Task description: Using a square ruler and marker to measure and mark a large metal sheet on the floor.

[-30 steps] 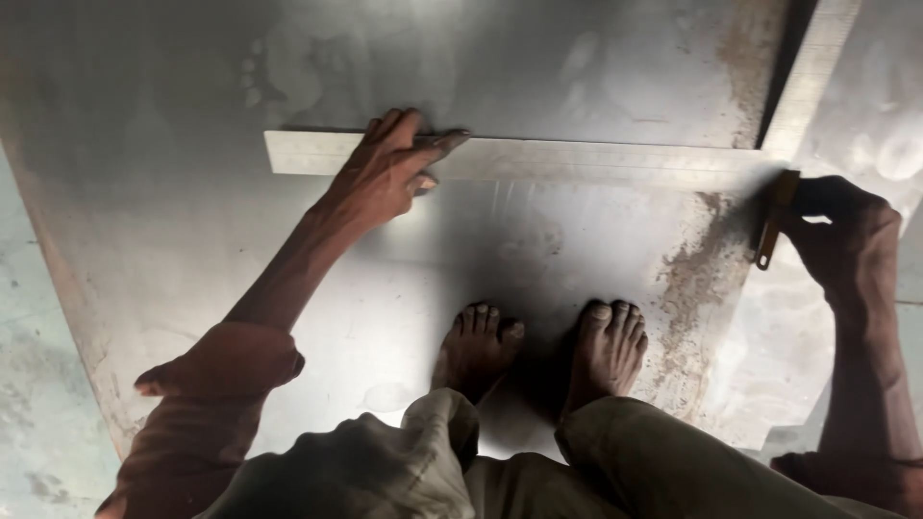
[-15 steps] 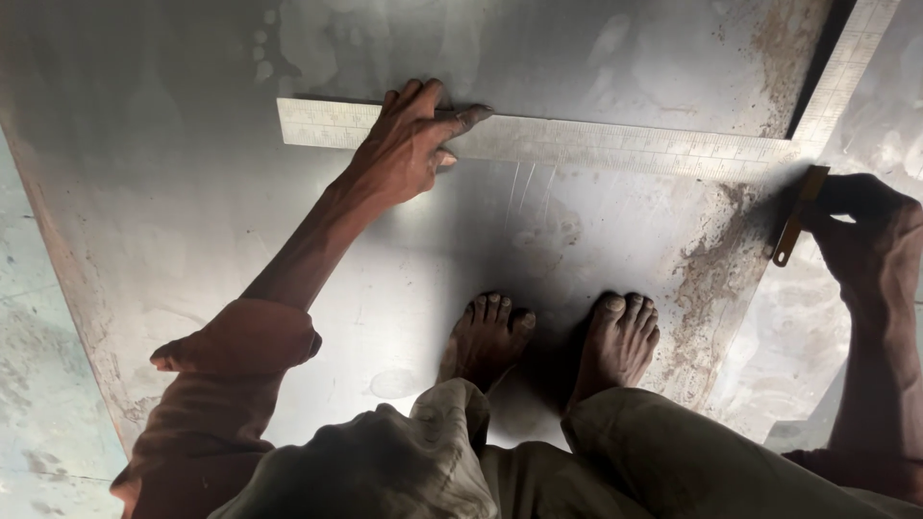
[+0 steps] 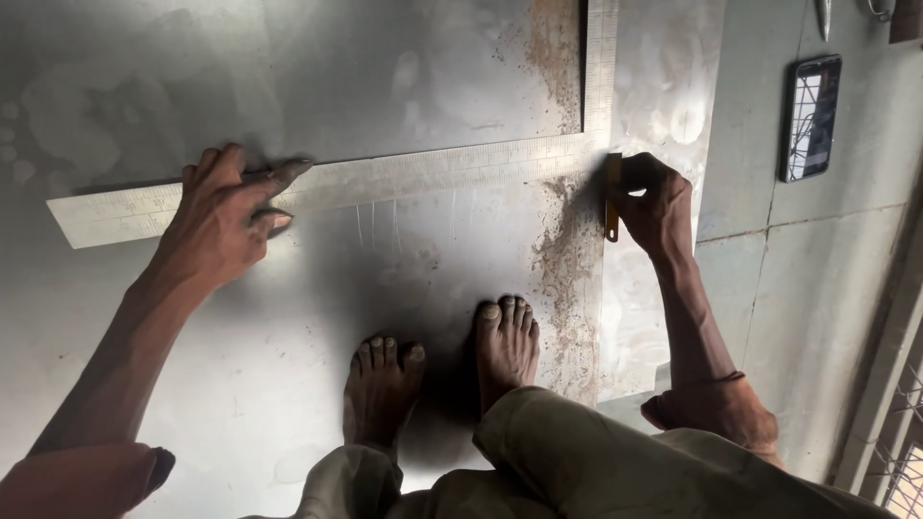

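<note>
While left hand (image 3: 223,219) stayed pressing, square (image 3: 365,183) and right hand (image 3: 657,204) now nearer.

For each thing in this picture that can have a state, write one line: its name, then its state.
Steel square: flat on the sheet, long arm pinned by the fingers.
Left hand: spread, pressing the square.
Right hand: closed on a thin yellowish tool, upright at the sheet's edge.
Metal sheet: flat on the floor, rust-stained, faintly scratched.
Bare feet: standing on the sheet.
Phone: lying on the floor, screen up.
</note>
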